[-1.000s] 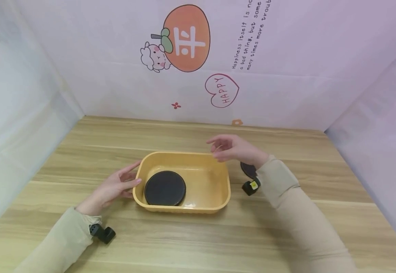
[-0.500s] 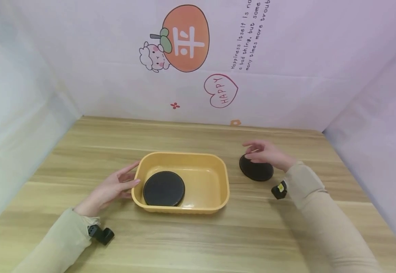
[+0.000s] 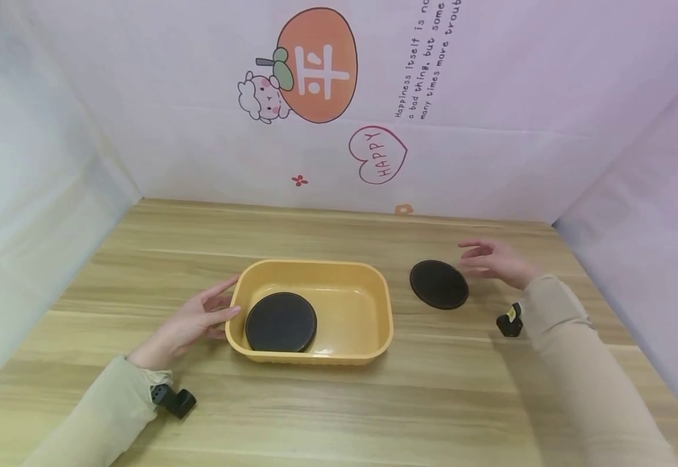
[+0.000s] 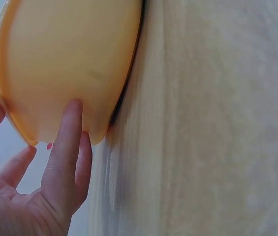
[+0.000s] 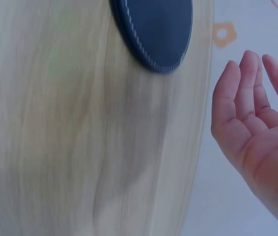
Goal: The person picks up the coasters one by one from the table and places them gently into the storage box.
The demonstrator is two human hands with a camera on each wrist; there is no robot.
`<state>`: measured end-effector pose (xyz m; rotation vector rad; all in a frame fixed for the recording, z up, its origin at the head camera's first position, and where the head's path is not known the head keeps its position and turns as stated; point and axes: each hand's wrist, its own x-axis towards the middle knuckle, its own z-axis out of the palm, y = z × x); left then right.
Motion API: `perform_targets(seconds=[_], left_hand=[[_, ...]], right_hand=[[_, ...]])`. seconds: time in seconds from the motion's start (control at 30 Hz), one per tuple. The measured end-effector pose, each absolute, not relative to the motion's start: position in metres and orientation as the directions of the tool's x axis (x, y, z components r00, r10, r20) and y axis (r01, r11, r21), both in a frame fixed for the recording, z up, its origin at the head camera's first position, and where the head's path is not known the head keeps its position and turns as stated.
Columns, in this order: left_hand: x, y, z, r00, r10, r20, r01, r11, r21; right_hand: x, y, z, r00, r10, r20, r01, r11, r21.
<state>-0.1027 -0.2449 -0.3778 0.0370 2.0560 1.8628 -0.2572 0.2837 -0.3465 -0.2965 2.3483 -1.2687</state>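
Note:
A yellow plastic basin point(image 3: 350, 324) stands on the table, with a round black coaster point(image 3: 281, 322) lying inside at its left end. At that end my left hand point(image 3: 195, 319) touches the basin. Its thumb is at the rim, and its fairly straight fingers point(image 4: 69, 137) rest against the outer wall. A second black coaster point(image 3: 439, 284), stitched along its edge in the right wrist view, lies flat on the table right of the basin. Just beyond this coaster's right side is my right hand point(image 3: 499, 263), fingers loosely bent and apart, holding nothing.
Wood-grain table point(image 3: 315, 415) spreads around the basin. A white printed sheet point(image 3: 210, 155) rises along the table's back edge, with pale sheets at both sides. Small black cameras point(image 3: 173, 401) are worn at both wrists.
My right hand has moved right, from above the basin's right rim, across the second coaster and past it, uncovering that coaster. The left hand and basin have stayed in place.

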Motion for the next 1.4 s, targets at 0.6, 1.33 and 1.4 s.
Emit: perform_targets(seconds=[0.6,1.33,1.4], left_hand=[[-0.101,-0.245,-0.377,-0.933,0.253,-0.255,-0.226,0.138,0.964],[-0.103,-0.243,-0.374,-0.928,0.262,-0.265,-0.24,0.123,0.963],[-0.104,-0.243,-0.374,-0.928,0.262,-0.265,-0.24,0.124,0.963]], right_hand=[[-0.265,0.293,-0.359,-0.866,-0.401,-0.3,-0.045,0.658,-0.751],[-0.271,0.267,-0.374,-0.854,-0.404,-0.326,-0.177,0.817,-0.549],[-0.271,0.266,-0.376,-0.861,-0.395,-0.32,-0.187,0.831,-0.524]])
